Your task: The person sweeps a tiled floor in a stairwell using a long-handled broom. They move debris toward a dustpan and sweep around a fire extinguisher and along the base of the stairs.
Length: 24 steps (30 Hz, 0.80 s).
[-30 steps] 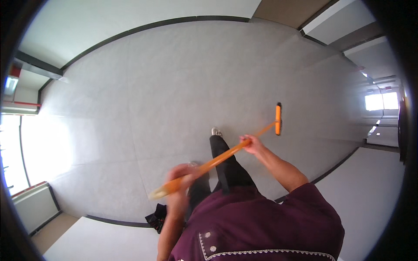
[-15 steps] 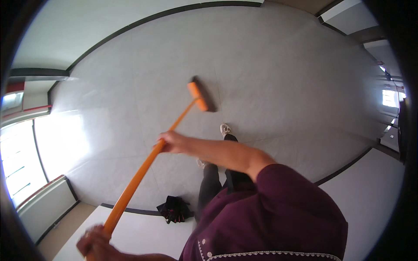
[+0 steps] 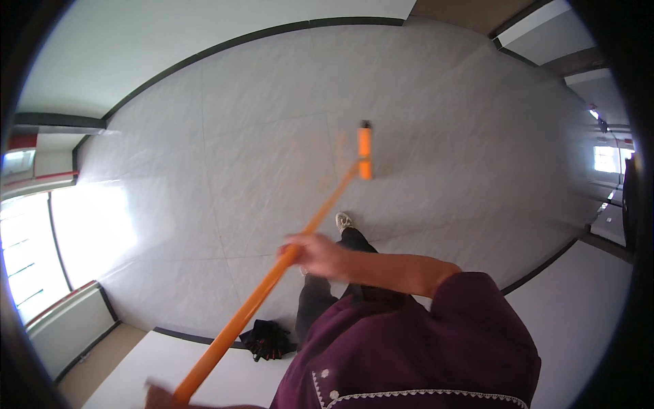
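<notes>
Long and orange, a push broom point(image 3: 235, 327) slants across the view from lower left to upper middle. Its orange head point(image 3: 365, 146) is on the grey floor, ahead of my feet. Midway along the handle, my right hand point(image 3: 315, 255) has its fingers wrapped round the shaft, slightly blurred. My left hand point(image 3: 163, 398) grips the upper end at the bottom edge, where the picture cuts most of it off.
A grey tiled floor point(image 3: 266, 157) spreads around me, edged by white walls with dark skirting. My shoe point(image 3: 343, 221) is just short of the broom head. A black bundle point(image 3: 267, 339) lies by the wall at lower left. Bright windows point(image 3: 30, 252) stand at the left.
The broom head has swept to the right across the floor. My right hand has moved right and a little nearer; my left hand has shifted down toward the bottom edge.
</notes>
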{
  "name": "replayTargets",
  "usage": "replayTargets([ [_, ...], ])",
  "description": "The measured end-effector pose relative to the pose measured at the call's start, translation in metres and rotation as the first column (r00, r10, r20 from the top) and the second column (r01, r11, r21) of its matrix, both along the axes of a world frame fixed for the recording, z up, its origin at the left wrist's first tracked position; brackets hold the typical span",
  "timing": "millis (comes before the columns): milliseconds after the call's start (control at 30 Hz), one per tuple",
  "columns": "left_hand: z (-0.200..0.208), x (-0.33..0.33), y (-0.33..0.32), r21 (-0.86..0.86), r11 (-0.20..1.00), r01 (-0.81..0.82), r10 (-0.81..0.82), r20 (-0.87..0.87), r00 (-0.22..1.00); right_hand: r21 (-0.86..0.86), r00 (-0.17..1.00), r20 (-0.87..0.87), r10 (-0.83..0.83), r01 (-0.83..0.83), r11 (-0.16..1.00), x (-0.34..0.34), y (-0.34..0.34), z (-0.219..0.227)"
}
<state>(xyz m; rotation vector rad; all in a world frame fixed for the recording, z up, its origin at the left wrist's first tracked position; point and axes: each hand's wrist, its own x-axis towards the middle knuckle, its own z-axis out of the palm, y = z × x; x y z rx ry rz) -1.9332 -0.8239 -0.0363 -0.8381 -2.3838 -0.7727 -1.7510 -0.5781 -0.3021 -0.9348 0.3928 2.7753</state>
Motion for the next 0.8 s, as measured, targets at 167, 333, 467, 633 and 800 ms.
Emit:
replayTargets([
  [167, -0.137, 0.075, 0.148, 0.561, 0.818, 0.125, -0.564, 0.826, -0.01, 0.177, 0.796, 0.541, -0.273, 0.209, 0.962, 0.168, 0.083, -0.107],
  [333, -0.189, 0.144, 0.238, 0.558, 0.82, 0.127, -0.477, 0.789, -0.387, 0.191, 0.624, 0.743, -0.241, 0.147, 0.971, 0.266, 0.169, -0.223],
  [467, -0.172, 0.109, 0.248, 0.573, 0.817, 0.065, -0.544, 0.803, -0.241, 0.243, 0.732, 0.664, -0.153, -0.019, 0.97, 0.17, 0.211, -0.219],
  [633, -0.067, 0.025, 0.205, 0.546, 0.835, 0.069, -0.508, 0.716, 0.479, 0.2, 0.924, 0.328, 0.197, -0.271, 0.941, -0.027, 0.171, -0.13],
  [800, 0.031, 0.011, 0.138, 0.368, 0.895, 0.253, -0.407, 0.436, 0.803, 0.187, 0.888, -0.01, 0.461, -0.451, 0.873, -0.217, 0.041, -0.056],
])
